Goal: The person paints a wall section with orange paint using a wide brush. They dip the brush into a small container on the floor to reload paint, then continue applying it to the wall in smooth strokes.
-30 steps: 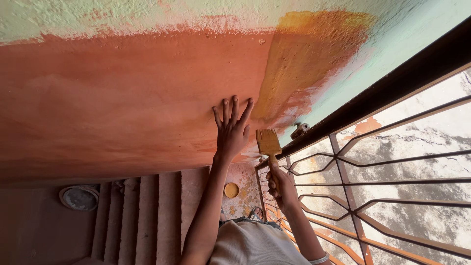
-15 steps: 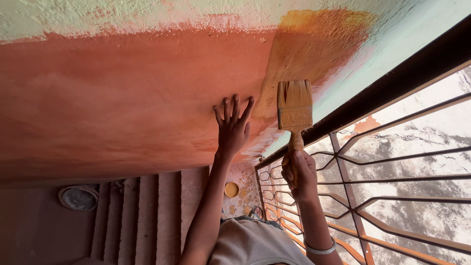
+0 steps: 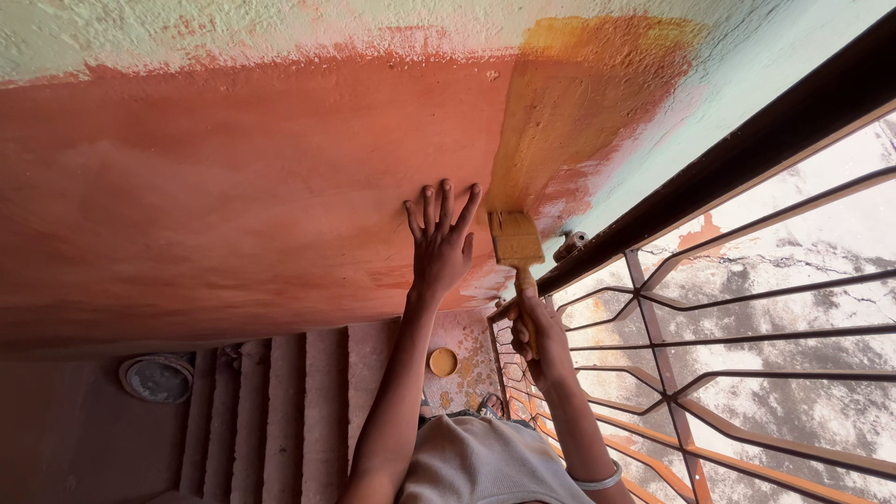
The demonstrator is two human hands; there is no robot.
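Left hand point(image 3: 441, 245) spread flat, fingers splayed, against orange-painted wall point(image 3: 233, 196). Right hand point(image 3: 537, 334) gripping handle of paintbrush point(image 3: 515, 241), bristles pressed to wall just beside left hand, below yellow patch point(image 3: 579, 93). Metal window grille point(image 3: 728, 345) at right. Small yellow pot point(image 3: 442, 361) on stairs point(image 3: 280, 420) below.

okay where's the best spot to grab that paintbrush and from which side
Grip the paintbrush by its narrow wooden handle, just below the paint-loaded bristles, coming from the lower end, as the right hand does now. The bristle head is wet with yellow paint and pressed to the wall; the left hand rests flat beside it.
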